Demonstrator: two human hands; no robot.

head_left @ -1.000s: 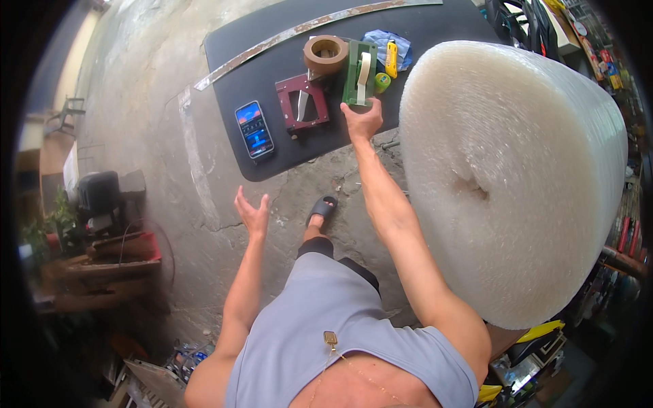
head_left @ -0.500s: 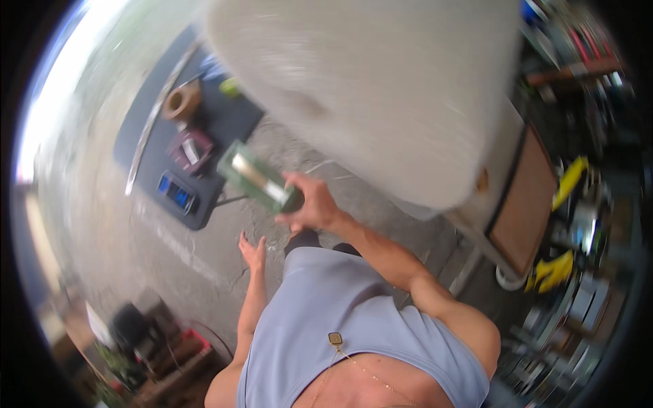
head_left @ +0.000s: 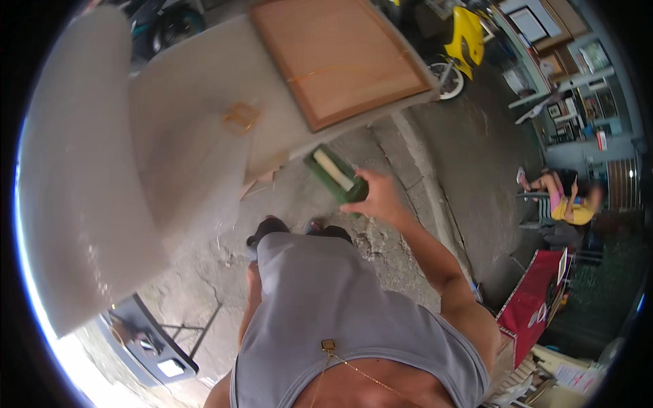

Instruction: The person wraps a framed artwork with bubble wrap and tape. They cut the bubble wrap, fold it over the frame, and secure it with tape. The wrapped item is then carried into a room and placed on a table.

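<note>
My right hand [head_left: 376, 197] is closed around the end of a green, block-shaped thing [head_left: 320, 163] with a cream strip along its top; its kind is not clear. It is held above the floor, just off the near edge of a big table [head_left: 204, 61] covered with translucent wrap. On that table lies a flat brown panel with a raised border [head_left: 347, 61]. A large whitish roll of plastic wrap [head_left: 81, 170] stands at the left, its loose sheet hanging toward me. My left arm [head_left: 252, 289] hangs at my side, with the fingers hidden.
A small dark folding table [head_left: 146, 340] with several items stands at the lower left. To the right is a red-covered table [head_left: 534, 306], and beyond it a seated person [head_left: 568, 204]. A yellow motorbike [head_left: 464, 44] stands past the big table's far right corner. Frames fill the shelves [head_left: 571, 102].
My view has swung right, so the folding table now sits at the lower left and the brown panel in front. My left hand has dropped to my side. The green thing stays in my right hand.
</note>
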